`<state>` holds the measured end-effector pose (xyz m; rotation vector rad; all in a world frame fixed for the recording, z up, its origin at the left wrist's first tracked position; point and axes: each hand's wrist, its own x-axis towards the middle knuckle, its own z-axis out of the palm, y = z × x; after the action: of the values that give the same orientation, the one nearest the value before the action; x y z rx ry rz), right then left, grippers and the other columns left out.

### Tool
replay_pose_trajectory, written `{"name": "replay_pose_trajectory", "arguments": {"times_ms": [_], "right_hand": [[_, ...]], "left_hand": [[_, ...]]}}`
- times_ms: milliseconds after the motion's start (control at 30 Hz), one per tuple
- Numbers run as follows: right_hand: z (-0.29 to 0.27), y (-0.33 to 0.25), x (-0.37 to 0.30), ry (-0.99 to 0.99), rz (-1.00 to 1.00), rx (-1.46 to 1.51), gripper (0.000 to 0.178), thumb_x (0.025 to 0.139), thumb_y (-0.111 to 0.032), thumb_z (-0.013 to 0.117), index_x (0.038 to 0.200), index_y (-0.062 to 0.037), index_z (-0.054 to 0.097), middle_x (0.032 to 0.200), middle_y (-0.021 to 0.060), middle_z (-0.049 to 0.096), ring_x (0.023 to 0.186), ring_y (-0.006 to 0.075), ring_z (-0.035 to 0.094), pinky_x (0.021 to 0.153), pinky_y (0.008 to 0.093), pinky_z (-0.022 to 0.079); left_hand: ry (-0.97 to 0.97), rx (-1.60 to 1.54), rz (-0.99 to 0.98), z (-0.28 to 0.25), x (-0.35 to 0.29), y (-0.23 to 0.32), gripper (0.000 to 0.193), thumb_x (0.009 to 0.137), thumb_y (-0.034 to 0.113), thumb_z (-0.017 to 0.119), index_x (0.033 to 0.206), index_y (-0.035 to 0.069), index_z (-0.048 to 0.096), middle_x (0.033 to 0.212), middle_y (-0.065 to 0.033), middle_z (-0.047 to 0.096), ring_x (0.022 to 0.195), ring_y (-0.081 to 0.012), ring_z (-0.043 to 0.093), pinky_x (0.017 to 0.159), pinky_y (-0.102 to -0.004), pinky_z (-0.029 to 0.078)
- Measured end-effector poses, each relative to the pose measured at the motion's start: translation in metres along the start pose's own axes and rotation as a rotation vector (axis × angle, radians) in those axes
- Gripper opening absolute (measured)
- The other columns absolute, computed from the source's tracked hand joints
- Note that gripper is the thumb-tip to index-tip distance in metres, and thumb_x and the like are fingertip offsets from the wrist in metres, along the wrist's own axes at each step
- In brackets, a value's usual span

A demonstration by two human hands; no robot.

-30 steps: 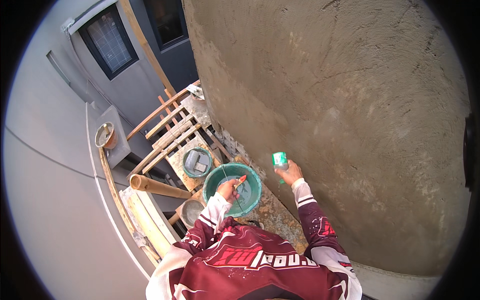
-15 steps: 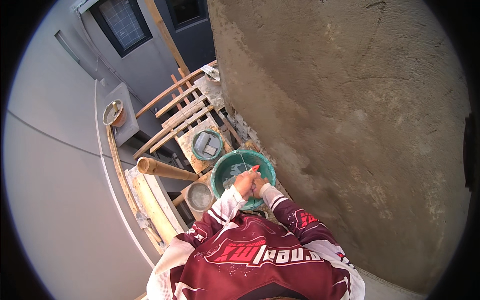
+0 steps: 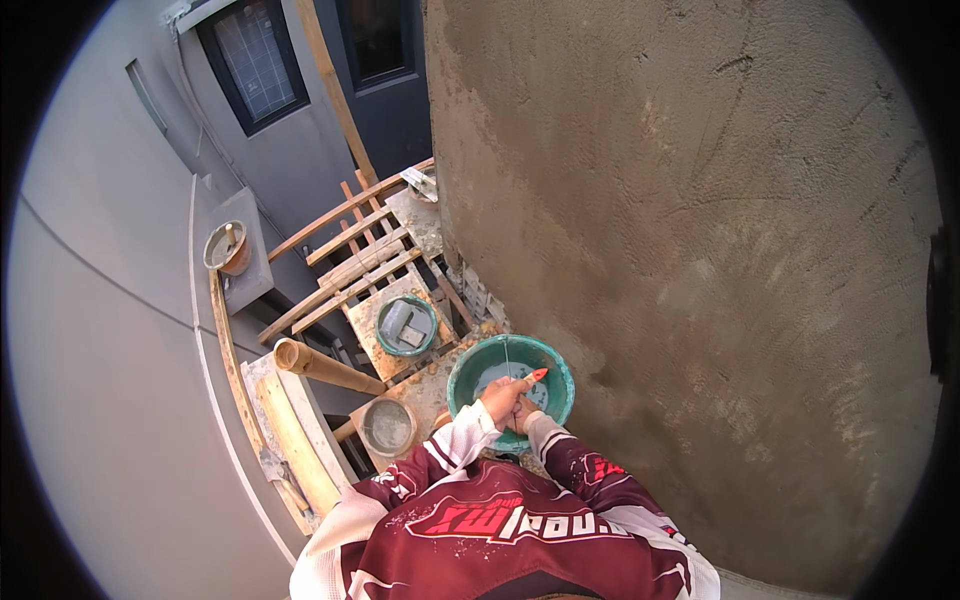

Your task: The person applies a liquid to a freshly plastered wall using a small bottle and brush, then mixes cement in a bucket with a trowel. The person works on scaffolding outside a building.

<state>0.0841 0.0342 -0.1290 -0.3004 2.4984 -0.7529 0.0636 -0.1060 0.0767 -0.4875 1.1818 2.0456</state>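
Observation:
My left hand (image 3: 497, 400) and my right hand (image 3: 523, 414) are close together over a round green tub (image 3: 566, 385) with pale, wet-looking contents. From my left hand sticks out a red-tipped handle (image 3: 537, 376), pointing to the upper right; the rest of that tool is hidden by my fingers. The left fingers are closed around it. Just beneath lies my right hand, closed, its grip mostly covered by the left. A thin wire (image 3: 507, 352) runs down from the tub's far rim toward my hands.
Bare wooden planks (image 3: 365, 255) form a gappy platform ahead. On boards sit a smaller green bucket (image 3: 404, 346) with grey tools and a round bowl of mortar (image 3: 388, 427). A bamboo pole (image 3: 330, 365) juts at left; a plastered wall (image 3: 680, 250) rises closely at right.
The view has shifted, so the tub and hands appear slightly lower and farther right. My hands stay together over the tub; the red tip now points more sideways.

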Motion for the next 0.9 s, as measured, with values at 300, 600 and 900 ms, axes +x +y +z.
{"name": "replay_pose_trajectory", "arguments": {"times_ms": [300, 600, 900], "right_hand": [[-0.150, -0.062, 0.019, 0.213, 0.149, 0.311, 0.069, 0.059, -0.028, 0.078, 0.114, 0.0040, 0.052, 0.091, 0.0171, 0.065, 0.083, 0.0235, 0.064, 0.075, 0.0333, 0.049], [-0.414, -0.222, 0.124, 0.675, -0.075, 0.318, 0.055, 0.065, -0.039, 0.068, 0.106, -0.0019, 0.062, 0.094, 0.0163, 0.066, 0.088, 0.0265, 0.064, 0.079, 0.0349, 0.048], [-0.192, -0.134, 0.084, 0.070, -0.113, 0.126, 0.073, 0.064, -0.021, 0.075, 0.127, -0.0071, 0.040, 0.112, 0.0203, 0.058, 0.106, 0.0326, 0.057, 0.089, 0.0378, 0.044]], "left_hand": [[0.150, -0.164, 0.010, -0.058, 0.030, -0.007, 0.012, 0.082, 0.015, 0.059, 0.079, 0.010, 0.049, 0.058, 0.0014, 0.039, 0.047, -0.0124, 0.041, 0.046, -0.0308, 0.036], [0.336, -0.157, 0.103, -0.101, 0.033, 0.000, 0.023, 0.078, 0.018, 0.063, 0.095, 0.012, 0.049, 0.060, 0.0031, 0.038, 0.046, -0.0106, 0.038, 0.044, -0.0293, 0.037], [0.272, -0.186, 0.148, -0.092, 0.016, 0.026, 0.014, 0.081, 0.017, 0.061, 0.082, 0.011, 0.049, 0.063, 0.0025, 0.042, 0.048, -0.0100, 0.041, 0.047, -0.0283, 0.037]]}}
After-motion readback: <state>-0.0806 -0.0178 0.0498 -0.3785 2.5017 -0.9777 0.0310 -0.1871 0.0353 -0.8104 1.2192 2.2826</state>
